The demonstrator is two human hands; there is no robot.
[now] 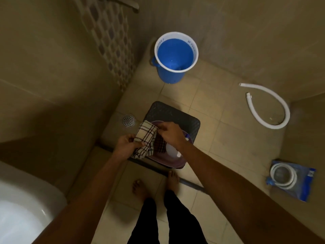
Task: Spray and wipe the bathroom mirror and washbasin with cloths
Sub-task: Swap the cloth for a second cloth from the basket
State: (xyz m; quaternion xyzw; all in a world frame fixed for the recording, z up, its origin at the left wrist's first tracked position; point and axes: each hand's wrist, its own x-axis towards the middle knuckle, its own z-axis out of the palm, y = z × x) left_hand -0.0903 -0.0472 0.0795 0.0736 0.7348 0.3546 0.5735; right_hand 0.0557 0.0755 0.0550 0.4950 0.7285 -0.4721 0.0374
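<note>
A cream checked cloth (145, 136) with dark lines is held between both hands above a purple basin (175, 163). My left hand (125, 144) grips its lower left part. My right hand (169, 133) pinches its upper right edge. Inside the basin lie a darker checked cloth (161, 144) and a white bottle-like object (171, 150), both partly hidden by my right forearm. The basin rests on a dark plastic stool (175, 112). A white washbasin rim (26, 199) shows at the bottom left. No mirror is in view.
A blue bucket (175, 57) stands in the far corner. On the floor tiles lie a white curved hose (269, 106) and a bagged coiled hose (290, 178). A round floor drain (128, 120) sits left of the stool. My bare feet (154, 185) stand behind a floor threshold.
</note>
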